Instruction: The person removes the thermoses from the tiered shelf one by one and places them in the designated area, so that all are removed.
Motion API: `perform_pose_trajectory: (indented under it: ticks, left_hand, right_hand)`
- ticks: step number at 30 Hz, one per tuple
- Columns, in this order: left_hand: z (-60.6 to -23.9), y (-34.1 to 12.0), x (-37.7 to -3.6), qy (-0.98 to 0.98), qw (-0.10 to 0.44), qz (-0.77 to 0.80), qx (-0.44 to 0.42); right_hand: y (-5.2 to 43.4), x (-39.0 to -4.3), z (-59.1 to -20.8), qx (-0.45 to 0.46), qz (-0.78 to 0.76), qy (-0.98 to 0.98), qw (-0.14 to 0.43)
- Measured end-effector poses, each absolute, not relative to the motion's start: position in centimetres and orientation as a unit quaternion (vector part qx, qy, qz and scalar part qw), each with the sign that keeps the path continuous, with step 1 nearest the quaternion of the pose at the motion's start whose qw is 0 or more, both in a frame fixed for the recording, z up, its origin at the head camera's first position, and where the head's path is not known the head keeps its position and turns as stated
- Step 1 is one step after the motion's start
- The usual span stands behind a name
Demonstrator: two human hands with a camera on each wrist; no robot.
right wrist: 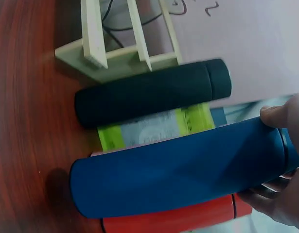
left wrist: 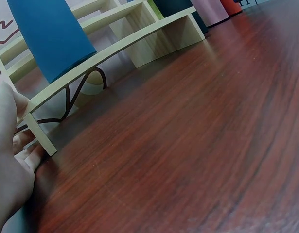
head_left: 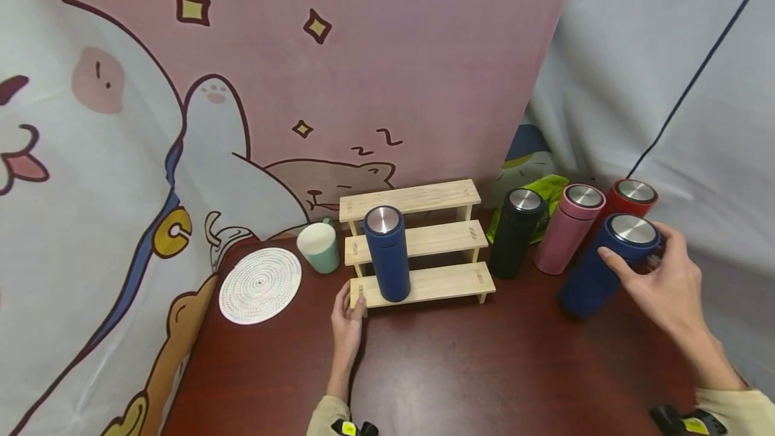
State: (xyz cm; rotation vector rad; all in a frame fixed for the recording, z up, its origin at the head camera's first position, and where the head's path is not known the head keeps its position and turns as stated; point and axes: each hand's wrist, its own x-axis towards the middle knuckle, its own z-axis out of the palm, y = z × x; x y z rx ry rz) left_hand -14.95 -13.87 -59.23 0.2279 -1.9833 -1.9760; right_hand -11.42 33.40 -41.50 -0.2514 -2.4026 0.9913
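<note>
Bottle, blue, cylindrical and silver-topped [head_left: 596,274], slants down and leftward from the right hand [head_left: 669,288], which grips it near the top. The left hand [head_left: 347,321] holds the left end of a pale wooden three-tier stand [head_left: 448,283] on the reddish-brown wooden counter [head_left: 484,369], near another blue cylindrical bottle [head_left: 390,261].

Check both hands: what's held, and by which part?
Right hand: a blue bottle, by its upper end. Left hand: the wooden stand, by the left end of its lowest step.
</note>
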Motion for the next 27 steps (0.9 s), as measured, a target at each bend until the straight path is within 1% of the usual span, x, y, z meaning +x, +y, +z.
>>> perform_pose_trajectory:
  ticks: [10, 15, 18, 22, 27]
  left_hand:
    - [-59.6, -14.0, -15.0, -0.693, 0.165, -0.698, 0.074]
    - [-59.6, -13.9, -15.0, -0.691, 0.167, -0.699, 0.072]
    - [-59.6, -13.9, -15.0, -0.69, 0.167, -0.701, 0.071]
    - [-59.6, -13.9, -15.0, -0.691, 0.164, -0.701, 0.074]
    - [-59.6, -13.9, -15.0, -0.691, 0.159, -0.7, 0.079]
  right_hand:
    - [35.8, -12.2, -42.9, -0.15, 0.348, -0.878, 0.291]
    - [36.9, -12.8, -43.1, -0.194, 0.363, -0.868, 0.278]
    - [37.3, -13.1, -43.2, -0.213, 0.361, -0.863, 0.28]
    - [37.6, -13.5, -43.4, -0.229, 0.358, -0.859, 0.284]
    - [38.0, -13.6, -44.0, -0.23, 0.368, -0.859, 0.271]
